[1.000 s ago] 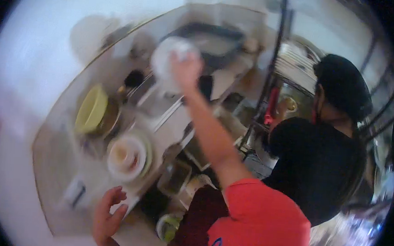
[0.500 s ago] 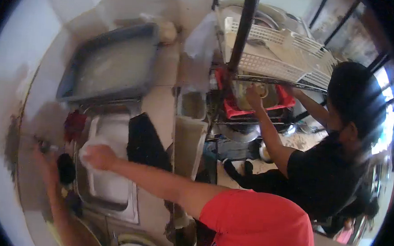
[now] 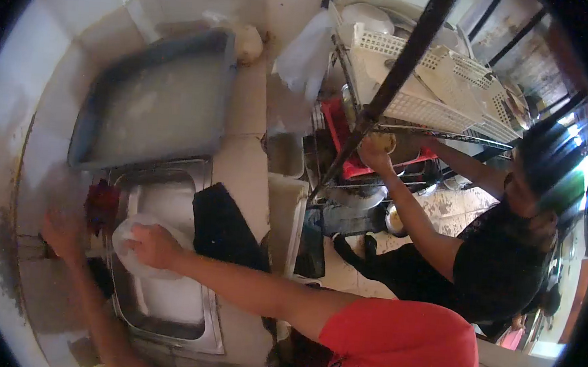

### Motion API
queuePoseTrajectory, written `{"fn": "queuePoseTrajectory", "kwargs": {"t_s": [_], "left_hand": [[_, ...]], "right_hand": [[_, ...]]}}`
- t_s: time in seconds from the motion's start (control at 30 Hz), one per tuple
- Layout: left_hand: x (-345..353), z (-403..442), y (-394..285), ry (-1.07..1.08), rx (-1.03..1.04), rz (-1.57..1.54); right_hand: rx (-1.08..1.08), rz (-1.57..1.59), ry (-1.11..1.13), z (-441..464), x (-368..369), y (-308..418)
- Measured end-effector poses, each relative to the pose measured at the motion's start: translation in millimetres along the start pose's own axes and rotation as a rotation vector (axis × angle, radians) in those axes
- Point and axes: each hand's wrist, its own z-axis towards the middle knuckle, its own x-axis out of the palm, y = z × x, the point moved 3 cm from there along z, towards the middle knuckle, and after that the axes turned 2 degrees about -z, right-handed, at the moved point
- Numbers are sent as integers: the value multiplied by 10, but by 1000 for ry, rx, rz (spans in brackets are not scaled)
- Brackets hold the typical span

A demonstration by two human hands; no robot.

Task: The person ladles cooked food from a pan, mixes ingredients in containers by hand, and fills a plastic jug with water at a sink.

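Observation:
My right hand (image 3: pixel 154 247) reaches over the steel sink (image 3: pixel 212 326), gripping a whitish, rounded, partly see-through thing (image 3: pixel 134 262) that looks like a bowl or plate. Its fingers are closed at the upper edge. At the far left, my left hand (image 3: pixel 63 237) is up by the tiled wall, smeared by motion, so its fingers are unclear and the tap there cannot be made out. A dark red cloth (image 3: pixel 102 205) lies between that hand and the sink. Black cloth (image 3: pixel 227 226) lies on the counter right of the sink.
A large grey tub (image 3: pixel 85 127) of cloudy water stands behind the sink. To the right, a dark metal rack (image 3: pixel 398 75) carries white plastic baskets (image 3: pixel 426 114) and a red tray (image 3: pixel 334 129). A co-worker in black (image 3: pixel 498 263) works there, holding a small bowl (image 3: pixel 385 143).
My left hand has moved off the spot where the tap showed, toward the wall. My right hand's whitish thing now shows more of its round shape. The view has shifted slightly.

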Motion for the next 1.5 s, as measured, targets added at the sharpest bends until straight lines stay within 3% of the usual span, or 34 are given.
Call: {"fn": "queuePoseTrajectory", "kwargs": {"t_s": [0.03, 0.07, 0.1, 0.17, 0.2, 0.23, 0.27, 0.3, 0.37, 0.43, 0.47, 0.5, 0.6, 0.7, 0.77, 0.83, 0.9, 0.93, 1.0, 1.1, 1.13, 1.17, 1.23, 1.27, 1.3, 1.37, 1.47, 1.5], "left_hand": [[-281, -65, -410, -258, -108, -256], [102, -545, -430, -186, -482, -1173], [254, -940, -397, -91, -716, -998], [501, -1758, -383, 222, -1132, -660], [719, -1876, -352, 31, -1364, -1442], [926, -1984, -345, -281, -1713, -2092], [994, -1753, -290, -446, -1606, -2012], [1301, -1744, -75, -345, -1418, -1916], [1129, -1569, -118, -48, -1036, -1208], [1128, -1300, -188, 31, -1189, -1355], [1261, -1357, -169, -19, -1335, -1720], [1375, -1408, -160, -99, -1528, -2047], [559, -1502, -183, -94, -1773, -1224], [-198, -1904, -299, 369, -1479, -1029], [-455, -2427, -548, 700, -1456, -840], [-902, -2470, -824, 600, -1101, -792], [-806, -2379, -934, 178, -1122, -977], [-799, -2221, -935, 118, -1071, -870], [-831, -1810, -986, 21, -979, -662], [-834, -1549, -944, 32, -1214, -358], [-754, -1565, -856, 109, -1191, -275], [-667, -1598, -740, 195, -1151, -201], [-465, -1678, -713, 127, -1000, -151], [-418, -1681, -699, 83, -921, -123], [-417, -1635, -648, 27, -974, -243], [-399, -1514, -556, 117, -1027, -170], [-341, -1380, -385, 278, -1148, -200], [-301, -1321, -317, 331, -1186, -236]], "right_hand": [[-55, -10, 2, 22, 19, -46], [13, 157, -96, 18, 144, -237], [-350, -101, -70, -28, 295, -606], [86, 141, 105, 73, 13, -317], [310, 236, 151, 116, -173, -152], [151, -29, 42, 103, -281, -6], [98, -34, 27, 112, -251, 34], [56, -45, 0, 65, -251, 38], [38, -141, -21, -31, -212, 43], [43, -20, -26, -38, -56, -17], [93, 130, 1, -55, 35, -77], [71, 15, 71, -40, 59, -1], [-16, -109, 176, -91, 240, 216], [-160, -323, 153, 118, 640, 228], [-458, -341, -88, 343, 1012, 38], [-76, -177, 58, 551, 1086, 50], [200, 117, 262, 425, 1157, 419], [336, 245, 356, 338, 1135, 530], [280, 254, 499, 303, 1379, 221], [238, 311, 707, 225, 1268, 444], [246, 332, 772, 132, 1182, 569], [93, 264, 816, 96, 1161, 600], [-175, 85, 871, 110, 931, 478], [-12, 197, 736, 156, 769, 343], [130, 323, 595, 217, 679, 236], [348, 459, 258, 340, 518, -77], [471, 214, 397, 285, 400, -707], [353, 56, 466, 189, 389, -985]]}}
